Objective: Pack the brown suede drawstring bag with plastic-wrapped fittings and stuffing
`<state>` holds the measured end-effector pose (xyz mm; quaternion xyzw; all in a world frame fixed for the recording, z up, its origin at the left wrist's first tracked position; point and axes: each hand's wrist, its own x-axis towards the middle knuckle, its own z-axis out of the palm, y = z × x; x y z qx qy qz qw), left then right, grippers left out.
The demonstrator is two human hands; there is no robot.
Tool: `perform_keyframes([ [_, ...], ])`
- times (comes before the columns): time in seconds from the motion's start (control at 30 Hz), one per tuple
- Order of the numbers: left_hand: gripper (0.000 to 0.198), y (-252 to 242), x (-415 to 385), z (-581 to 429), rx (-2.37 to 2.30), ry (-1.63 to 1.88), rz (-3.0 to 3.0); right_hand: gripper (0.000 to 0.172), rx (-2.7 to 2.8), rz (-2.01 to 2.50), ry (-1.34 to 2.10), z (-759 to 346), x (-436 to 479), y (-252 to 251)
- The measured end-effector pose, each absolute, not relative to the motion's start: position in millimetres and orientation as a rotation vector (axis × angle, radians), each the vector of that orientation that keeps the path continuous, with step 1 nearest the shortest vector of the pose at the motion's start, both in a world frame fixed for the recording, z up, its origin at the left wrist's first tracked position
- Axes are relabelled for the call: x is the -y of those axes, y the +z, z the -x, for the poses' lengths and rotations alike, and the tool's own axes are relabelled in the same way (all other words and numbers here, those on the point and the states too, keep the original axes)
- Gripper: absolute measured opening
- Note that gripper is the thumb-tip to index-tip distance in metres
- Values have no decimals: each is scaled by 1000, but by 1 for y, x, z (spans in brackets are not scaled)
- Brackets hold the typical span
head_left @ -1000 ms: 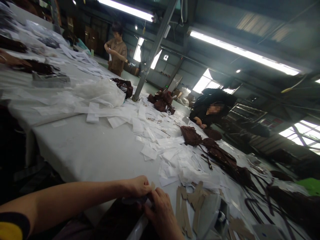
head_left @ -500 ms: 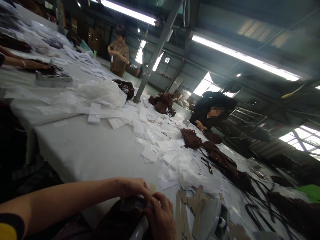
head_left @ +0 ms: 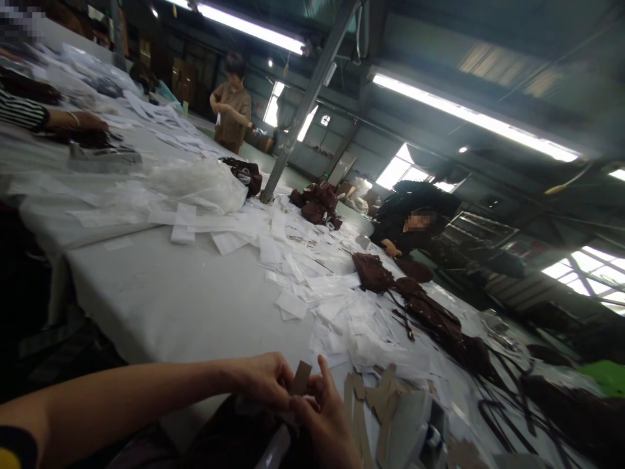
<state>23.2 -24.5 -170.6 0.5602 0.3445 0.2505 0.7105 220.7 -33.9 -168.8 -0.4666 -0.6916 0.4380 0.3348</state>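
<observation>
At the bottom centre my left hand [head_left: 267,381] is closed, its fingertips pinched at the lower end of a small tan strip [head_left: 301,378] that sticks upward. My right hand [head_left: 328,413] is right beside it, index finger raised and fingers apart, its thumb close to the strip's base. Below both hands lies a dark brown item [head_left: 219,433], largely in shadow, so its kind is unclear. A pale, shiny strip [head_left: 273,448] crosses it under my right hand. What lies between my thumbs is partly hidden.
On the white-covered table [head_left: 195,293] lie scattered white paper pieces [head_left: 293,303], tan cardboard scraps [head_left: 385,391] and brown bags with straps [head_left: 424,303]. A metal post [head_left: 307,98] rises behind. Co-workers stand at the back [head_left: 233,107] and right [head_left: 415,218]; a striped sleeve [head_left: 22,111] reaches in left.
My right hand has opened, its index finger lifting away from the left hand. The tan strip now shows more fully. At the far left, a co-worker's arm has shifted, showing a striped sleeve.
</observation>
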Motion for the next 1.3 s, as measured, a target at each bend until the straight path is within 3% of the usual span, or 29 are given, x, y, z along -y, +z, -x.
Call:
perform_keyframes([
  [0.13,11,-172,24,-27,-810,546,-1327,16,1981,1316,981,-211,33,-147],
  [0.17,11,-174,23,-28,-821,542,-1346,14,2024,1331,886,-210,34,-145],
  [0.57,19,-185,28,-34,-852,513,-1251,21,2352,1055,425,-221,48,-149],
  [0.87,23,-184,22,-28,-705,462,-867,27,2480,788,438,-221,51,-127],
  [1.1,29,-179,30,-29,-617,599,-801,57,2534,675,87,-238,50,-151],
  [1.3,37,-178,31,-33,-715,819,-903,26,1857,1220,255,-240,71,-171],
])
